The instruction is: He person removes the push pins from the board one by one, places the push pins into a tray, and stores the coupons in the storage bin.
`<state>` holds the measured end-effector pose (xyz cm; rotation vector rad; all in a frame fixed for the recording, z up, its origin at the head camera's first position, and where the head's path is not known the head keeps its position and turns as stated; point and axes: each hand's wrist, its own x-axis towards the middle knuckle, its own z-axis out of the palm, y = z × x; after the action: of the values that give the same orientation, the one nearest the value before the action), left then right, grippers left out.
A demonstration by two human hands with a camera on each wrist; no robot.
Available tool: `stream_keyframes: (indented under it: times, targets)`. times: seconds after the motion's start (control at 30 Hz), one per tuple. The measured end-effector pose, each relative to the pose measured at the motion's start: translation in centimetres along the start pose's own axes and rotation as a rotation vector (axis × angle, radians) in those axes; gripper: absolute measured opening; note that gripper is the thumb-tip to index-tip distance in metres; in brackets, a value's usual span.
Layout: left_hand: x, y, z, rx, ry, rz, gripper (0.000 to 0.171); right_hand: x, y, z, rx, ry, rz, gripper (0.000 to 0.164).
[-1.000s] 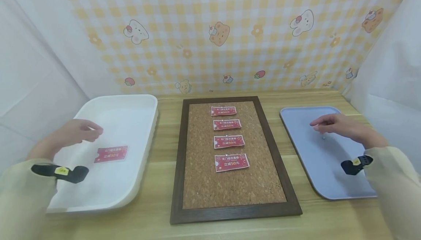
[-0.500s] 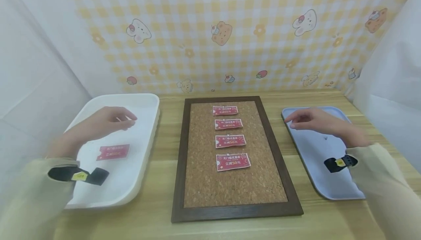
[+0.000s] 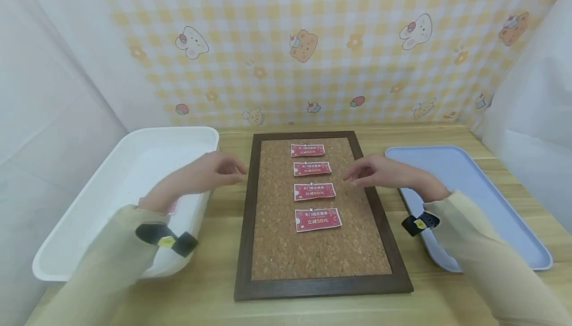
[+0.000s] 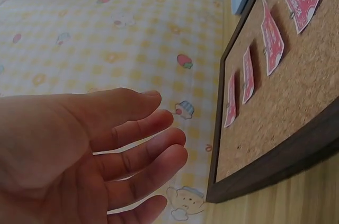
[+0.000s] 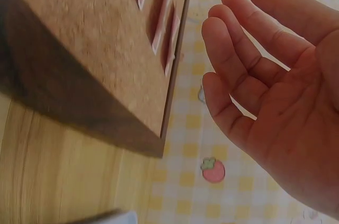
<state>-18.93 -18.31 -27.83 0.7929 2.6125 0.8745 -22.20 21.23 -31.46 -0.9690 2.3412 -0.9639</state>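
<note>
In the head view, a brown-framed cork board (image 3: pixel 277 256) lies in the middle, with several red coupons (image 3: pixel 318 220) pinned in a column down it. My left hand (image 3: pixel 212 171) hovers at the board's left edge, fingers loosely bent, nothing between them. Over the right part of the board is my right hand (image 3: pixel 384 171), its fingertips near the coupons. Both wrist views show relaxed, empty fingers on the left hand (image 4: pixel 122 155) and the right hand (image 5: pixel 275 81). Another red coupon (image 3: pixel 172 208) lies in the white tray, partly hidden by my left forearm.
The deep white tray (image 3: pixel 58 256) stands to the left on the wooden table (image 3: pixel 214 296). A shallow blue tray (image 3: pixel 487 227) lies to the right, partly under my right sleeve. Behind hangs a yellow checked cloth (image 3: pixel 268 43), with white curtains (image 3: pixel 35 93) at the side.
Both hands have moved inward to the board: the left rightward from over the white tray, the right leftward from over the blue tray. The pinned coupons stay in place.
</note>
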Motion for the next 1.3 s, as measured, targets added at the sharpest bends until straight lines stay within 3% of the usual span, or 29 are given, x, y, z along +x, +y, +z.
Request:
stream_keyframes:
  times: [0.33, 0.7, 1.03, 1.3]
  targets:
    - [3.4, 1.3, 3.5, -0.017, -0.072, 0.081, 0.017, 2.8, -1.4, 2.1, 0.001, -0.068, -0.082, 0.023]
    - [6.2, 1.5, 7.3, -0.11, -0.143, 0.023, 0.014, 5.3, -1.2, 3.6, -0.042, -0.11, -0.154, 0.017]
    - [7.1, 2.2, 9.4, -0.108, -0.164, -0.052, 0.009, 6.2, -1.6, 4.4, -0.07, -0.172, -0.08, 0.013]
    - [7.4, 2.2, 10.5, -0.156, -0.155, -0.057, 0.005, 6.7, -1.3, 5.0, -0.017, -0.215, -0.005, 0.013]
